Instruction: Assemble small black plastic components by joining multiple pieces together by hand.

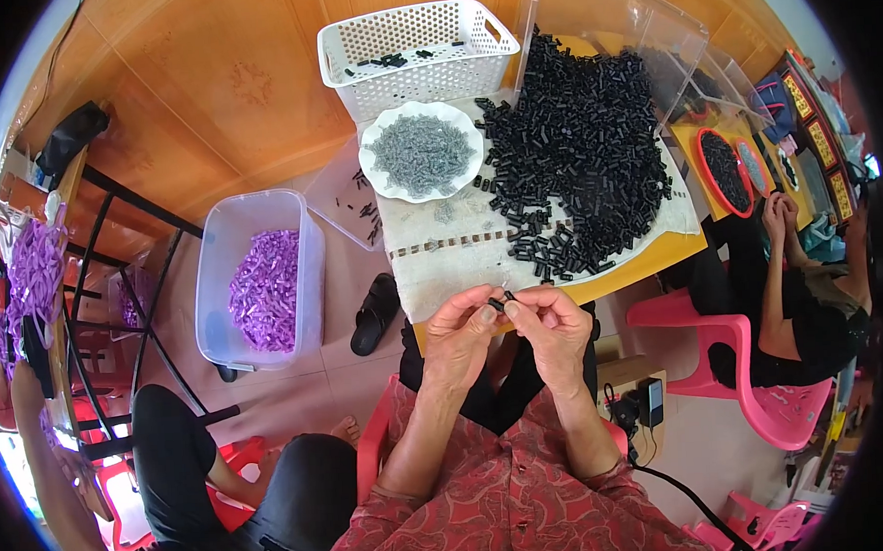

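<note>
Close together at the table's front edge, my left hand (458,342) and my right hand (555,338) pinch small black tube-shaped pieces (499,302) between thumbs and fingertips. Whether these are joined or separate I cannot tell, and the fingers partly cover them. Just beyond my hands lies a large heap of similar black pieces (583,141), spread over a pale cloth (427,276). A white scalloped plate (369,166) to the left of the heap holds many small translucent grey pieces (421,153).
Behind the plate stands a white perforated basket (394,95) with a few black pieces. A clear tub (309,281) of purple wrapped pieces (265,293) sits on the floor at left, near a black sandal (372,318). People sit on both sides; a pink chair (720,332) is at right.
</note>
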The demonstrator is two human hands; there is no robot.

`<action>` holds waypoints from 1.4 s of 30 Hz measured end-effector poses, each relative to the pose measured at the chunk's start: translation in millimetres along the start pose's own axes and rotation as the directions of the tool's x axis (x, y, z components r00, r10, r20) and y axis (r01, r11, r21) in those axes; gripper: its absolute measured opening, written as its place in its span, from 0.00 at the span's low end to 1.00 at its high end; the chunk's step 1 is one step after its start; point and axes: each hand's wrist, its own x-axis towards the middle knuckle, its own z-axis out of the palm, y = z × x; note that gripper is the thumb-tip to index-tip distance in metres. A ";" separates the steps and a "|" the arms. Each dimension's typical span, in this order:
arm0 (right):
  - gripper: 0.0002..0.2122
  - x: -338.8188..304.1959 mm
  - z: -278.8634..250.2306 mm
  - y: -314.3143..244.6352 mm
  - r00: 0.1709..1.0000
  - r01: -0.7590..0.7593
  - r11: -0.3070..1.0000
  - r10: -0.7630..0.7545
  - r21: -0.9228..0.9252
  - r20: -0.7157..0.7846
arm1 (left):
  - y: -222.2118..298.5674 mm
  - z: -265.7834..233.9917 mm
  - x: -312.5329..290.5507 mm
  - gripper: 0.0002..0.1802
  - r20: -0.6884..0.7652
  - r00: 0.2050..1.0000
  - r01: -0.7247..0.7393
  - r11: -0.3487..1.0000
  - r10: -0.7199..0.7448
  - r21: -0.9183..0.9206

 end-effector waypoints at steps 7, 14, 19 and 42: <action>0.05 -3.0 10.0 -3.9 0.990 0.128 0.988 -0.133 -0.088 -0.053 | 0.4 0.8 -0.3 0.15 0.001 1.000 0.001 0.998 0.000 -0.066; 0.06 0.4 12.3 -2.2 0.944 0.309 0.880 -0.329 -0.361 0.007 | 4.2 6.7 1.2 0.15 -0.059 0.998 0.009 1.000 -0.011 -0.030; 0.06 1.5 13.2 -3.4 0.923 0.358 0.827 -0.382 -0.434 0.034 | 4.9 9.1 1.4 0.13 -0.060 0.996 0.070 0.997 -0.072 -0.040; 0.06 0.2 14.4 -1.7 0.920 0.387 0.812 -0.369 -0.438 0.129 | 3.5 -1.2 1.7 0.12 -0.100 0.986 0.113 0.971 -0.137 -0.212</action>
